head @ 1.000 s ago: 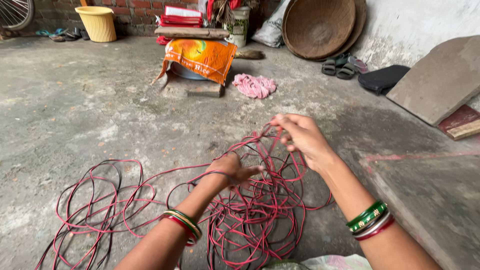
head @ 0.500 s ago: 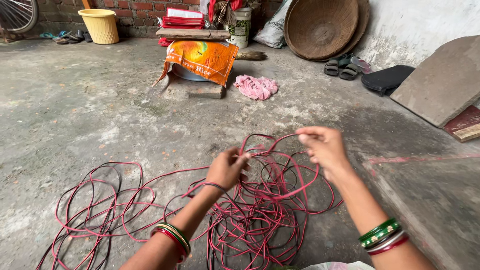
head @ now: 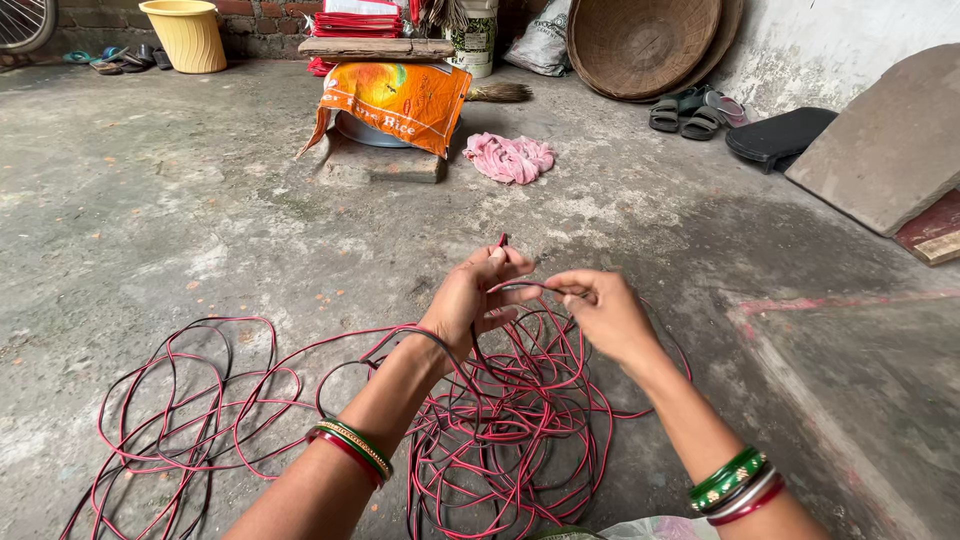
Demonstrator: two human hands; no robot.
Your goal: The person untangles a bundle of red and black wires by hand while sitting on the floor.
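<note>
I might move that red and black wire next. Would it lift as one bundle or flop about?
Likely floppy: the wire lies in loose loops on the floor and bends between the left hand and right hand. Loops overlap, so they would probably snag and drag.

Both forearms enter from 6 o'clock and converge toward frame centre. Left hand (head: 470, 300) is raised, fingers curled shut in a pinch, thumb uppermost, pointing to 1 o'clock. Right hand (head: 600, 310) sits just beside it at 3 o'clock, fingertips pinched together and aimed at 9 o'clock. Bangles ring both wrists.
</note>
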